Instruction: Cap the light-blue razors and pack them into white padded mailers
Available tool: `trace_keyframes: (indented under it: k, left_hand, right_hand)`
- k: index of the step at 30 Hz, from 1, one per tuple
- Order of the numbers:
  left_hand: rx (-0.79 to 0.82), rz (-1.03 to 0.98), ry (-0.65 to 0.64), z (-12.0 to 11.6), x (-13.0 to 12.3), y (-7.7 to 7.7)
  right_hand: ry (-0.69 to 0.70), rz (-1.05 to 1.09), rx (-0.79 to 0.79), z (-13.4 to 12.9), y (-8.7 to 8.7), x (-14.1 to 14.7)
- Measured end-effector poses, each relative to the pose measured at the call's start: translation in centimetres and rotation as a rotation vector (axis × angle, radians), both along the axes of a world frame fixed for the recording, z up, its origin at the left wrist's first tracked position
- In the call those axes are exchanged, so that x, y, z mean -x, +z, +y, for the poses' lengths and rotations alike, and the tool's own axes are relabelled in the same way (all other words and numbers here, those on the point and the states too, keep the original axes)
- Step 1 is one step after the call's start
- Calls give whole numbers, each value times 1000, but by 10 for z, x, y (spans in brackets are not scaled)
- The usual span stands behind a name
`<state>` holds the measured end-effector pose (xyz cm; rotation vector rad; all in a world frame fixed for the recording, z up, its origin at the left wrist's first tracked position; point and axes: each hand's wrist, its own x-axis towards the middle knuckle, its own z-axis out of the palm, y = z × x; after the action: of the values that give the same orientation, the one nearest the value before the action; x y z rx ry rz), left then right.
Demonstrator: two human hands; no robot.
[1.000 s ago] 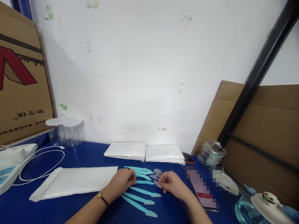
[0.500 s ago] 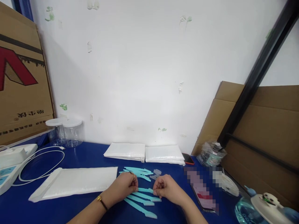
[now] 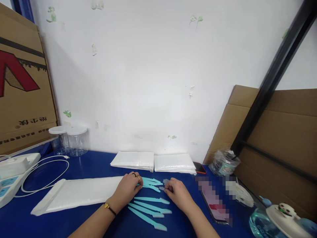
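Observation:
My left hand is at the handle ends of a bunch of turquoise eyebrow razors, its fingers closed on one of them, with the grip partly hidden. Several more eyebrow razors lie fanned out nearer to me, blade ends pointing right. To the right of the bunch, my right hand pinches at the small clear plastic caps. Its thumb and fingertips are together around a cap, mostly covered by the hand.
A white padded mailer lies at left, and two folded white packets rest against the wall. At right are a phone, a bagged container and a panda-topped lid. Clear jars and a power strip stand left.
My left hand has moved up and left to the bunch, leaving a razor lying with the nearer ones. My right hand has shifted slightly up to the clear caps.

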<state>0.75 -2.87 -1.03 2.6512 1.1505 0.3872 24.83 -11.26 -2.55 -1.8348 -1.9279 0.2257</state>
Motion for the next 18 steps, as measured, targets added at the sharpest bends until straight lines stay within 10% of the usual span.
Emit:
trace_keyframes:
  k: [18]
  left_hand:
    - [-25,-45,-26,0,-4,-1]
  right_hand:
    - [31,559,89,-2,1,-4]
